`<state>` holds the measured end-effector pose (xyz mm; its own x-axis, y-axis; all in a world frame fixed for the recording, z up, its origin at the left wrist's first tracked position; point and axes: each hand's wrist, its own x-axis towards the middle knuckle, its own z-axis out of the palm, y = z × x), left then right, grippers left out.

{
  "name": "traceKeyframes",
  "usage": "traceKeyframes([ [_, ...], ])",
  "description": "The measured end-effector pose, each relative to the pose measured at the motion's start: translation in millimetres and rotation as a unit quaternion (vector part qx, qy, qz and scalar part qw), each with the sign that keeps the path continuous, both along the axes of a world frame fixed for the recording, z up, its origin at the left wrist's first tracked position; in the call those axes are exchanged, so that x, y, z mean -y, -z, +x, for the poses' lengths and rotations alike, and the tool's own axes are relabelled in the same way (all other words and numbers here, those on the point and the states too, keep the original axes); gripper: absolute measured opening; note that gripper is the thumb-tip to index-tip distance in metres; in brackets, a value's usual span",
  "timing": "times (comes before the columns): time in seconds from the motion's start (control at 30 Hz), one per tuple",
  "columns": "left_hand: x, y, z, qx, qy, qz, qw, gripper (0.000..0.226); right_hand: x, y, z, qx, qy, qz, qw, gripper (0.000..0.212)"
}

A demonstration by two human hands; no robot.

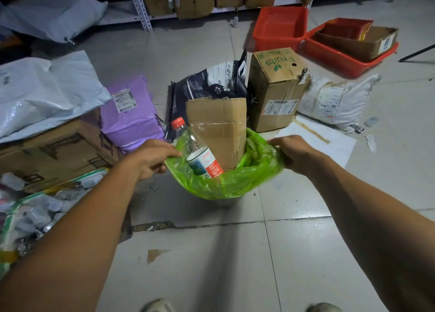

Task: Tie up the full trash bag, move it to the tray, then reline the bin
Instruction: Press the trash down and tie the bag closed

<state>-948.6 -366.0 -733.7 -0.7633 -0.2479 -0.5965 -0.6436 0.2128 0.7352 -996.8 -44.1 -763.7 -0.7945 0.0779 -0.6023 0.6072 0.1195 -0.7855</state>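
Observation:
A green trash bag [237, 182] lines a small bin [227, 201] on the tiled floor; only a sliver of the bin shows under the bag's rim. Sticking out of the bag are a clear plastic bottle [197, 151] with a red cap and a folded cardboard box [219, 128]. My left hand [151, 158] pinches the bag's left rim. My right hand [293, 152] grips the right rim. An empty red tray [280, 28] stands on the floor at the back right.
A second red tray [348, 57] holding a cardboard box sits further right. Around the bin lie a "Fruits" carton [275, 88], a dark pet-food bag [211, 81], a purple parcel [129, 114], white sacks and boxes at left. Shelving runs along the back.

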Motion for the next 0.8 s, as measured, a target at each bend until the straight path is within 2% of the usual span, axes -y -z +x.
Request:
traceKeyframes([
  [0.13, -3, -19, -12, -0.003, 0.001, 0.028, 1.000, 0.019, 0, -20, -8, 0.025, -0.043, -0.003, 0.999, 0.022],
  [0.2, -9, -25, -18, -0.027, -0.031, 0.073, 0.996, 0.012, 8, -31, -15, 0.022, -0.033, -0.039, 0.998, 0.016],
  [0.27, -13, -30, -29, -0.046, -0.079, 0.125, 0.988, 0.003, 20, -38, -27, 0.023, -0.028, -0.089, 0.995, 0.026],
  [0.3, -12, -32, -34, -0.047, -0.108, 0.162, 0.980, 0.004, 28, -42, -34, 0.027, -0.023, -0.110, 0.993, 0.031],
  [0.37, -14, -40, -43, -0.055, -0.145, 0.225, 0.962, 0.008, 36, -55, -46, 0.017, 0.002, -0.147, 0.989, 0.026],
  [0.43, -13, -49, -52, -0.064, -0.142, 0.233, 0.960, 0.009, 41, -69, -57, 0.001, 0.031, -0.168, 0.985, 0.019],
  [0.57, -13, -50, -60, -0.098, -0.183, 0.202, 0.957, 0.011, 42, -69, -63, -0.033, 0.091, -0.121, 0.988, 0.011],
  [0.63, -12, -46, -64, -0.109, -0.190, 0.117, 0.969, 0.008, 45, -65, -61, -0.053, 0.100, -0.077, 0.991, 0.005],
  [0.7, -12, -45, -71, -0.122, -0.180, 0.033, 0.976, 0.008, 50, -62, -66, -0.081, 0.095, -0.033, 0.992, 0.017],
  [0.8, -10, -48, -86, -0.111, -0.171, -0.029, 0.979, 0.011, 61, -62, -75, -0.106, 0.085, 0.014, 0.991, 0.018],
])
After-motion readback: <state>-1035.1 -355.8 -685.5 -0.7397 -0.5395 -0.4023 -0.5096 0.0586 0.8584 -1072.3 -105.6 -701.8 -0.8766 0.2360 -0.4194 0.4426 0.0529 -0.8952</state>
